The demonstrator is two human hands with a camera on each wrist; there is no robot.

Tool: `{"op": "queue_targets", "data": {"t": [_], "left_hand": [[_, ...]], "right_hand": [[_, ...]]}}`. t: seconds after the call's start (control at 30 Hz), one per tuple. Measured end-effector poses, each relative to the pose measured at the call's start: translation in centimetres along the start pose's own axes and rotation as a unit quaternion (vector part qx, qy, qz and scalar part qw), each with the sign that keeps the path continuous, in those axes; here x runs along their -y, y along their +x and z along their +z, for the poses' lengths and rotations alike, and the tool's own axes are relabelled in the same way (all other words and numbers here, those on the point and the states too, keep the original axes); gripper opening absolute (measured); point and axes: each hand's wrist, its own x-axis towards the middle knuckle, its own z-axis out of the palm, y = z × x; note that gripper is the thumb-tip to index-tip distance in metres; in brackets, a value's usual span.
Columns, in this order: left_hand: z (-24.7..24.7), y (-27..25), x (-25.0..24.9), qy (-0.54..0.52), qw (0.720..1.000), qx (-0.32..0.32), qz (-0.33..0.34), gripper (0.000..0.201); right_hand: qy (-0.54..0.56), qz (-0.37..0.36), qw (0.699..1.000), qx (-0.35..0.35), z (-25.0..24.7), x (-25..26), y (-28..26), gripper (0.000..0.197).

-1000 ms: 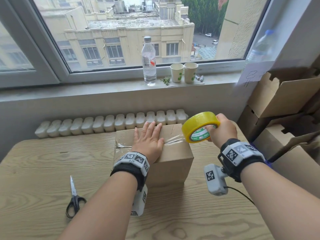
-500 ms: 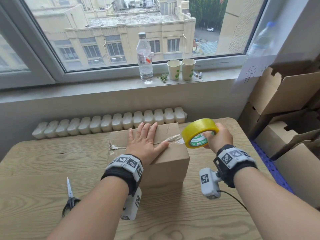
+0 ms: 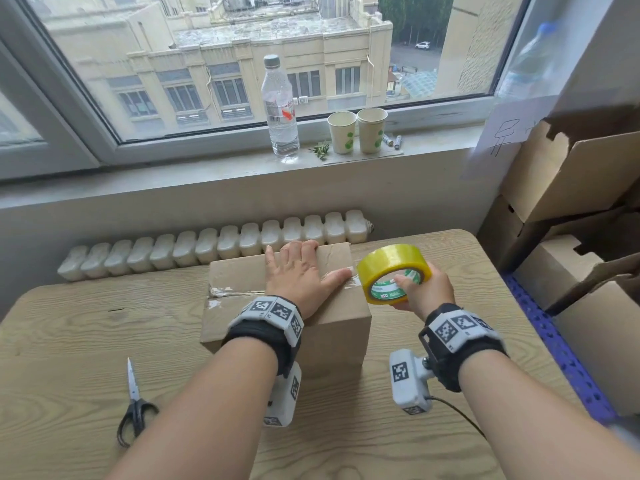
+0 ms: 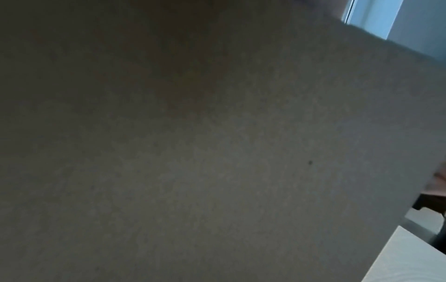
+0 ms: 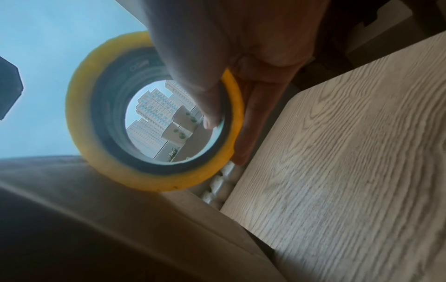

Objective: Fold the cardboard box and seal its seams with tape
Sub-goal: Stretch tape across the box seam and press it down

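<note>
A closed cardboard box (image 3: 332, 327) stands in the middle of the wooden table (image 3: 69, 341). Clear tape (image 3: 228, 292) runs along its top seam from the left edge. My left hand (image 3: 298, 275) lies flat on the box top, fingers straight, thumb on the tape near the right edge. My right hand (image 3: 424, 292) grips a yellow tape roll (image 3: 393, 271) just off the box's right edge, thumb inside the core. The right wrist view shows the tape roll (image 5: 96, 148) against the box (image 5: 120, 229). The left wrist view shows only the box's side (image 4: 193, 152).
Black-handled scissors (image 3: 133, 410) lie on the table at the front left. A radiator (image 3: 214, 244) runs behind the table. A water bottle (image 3: 280, 109) and two paper cups (image 3: 356, 131) stand on the sill. Stacked cardboard boxes (image 3: 575, 209) fill the right side.
The tape roll has come down closer to the box's right edge, so the free stretch of tape is shorter. My left hand has slid right along the seam, thumb on the tape.
</note>
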Motion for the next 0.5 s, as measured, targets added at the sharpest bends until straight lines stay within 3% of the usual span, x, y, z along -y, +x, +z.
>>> {"op": "queue_targets", "data": {"t": [0.3,0.37,0.5], "left_hand": [[-0.4,-0.1,-1.6,-0.032,0.996,0.066,0.047,0.055],[-0.9,-0.4,-1.6,-0.037,0.993,0.096,0.049,0.069],[-1.9,-1.0,-2.2,0.016,0.979,0.18,0.095,0.119]], "right_hand": [[0.008,0.038,0.999,0.008,0.3,-0.8,-0.4,0.02],[-0.007,0.041,0.999,0.008,0.2,-0.6,-0.5,0.019],[-0.015,0.052,0.999,0.0,0.2,0.1,-0.5,0.024]]}}
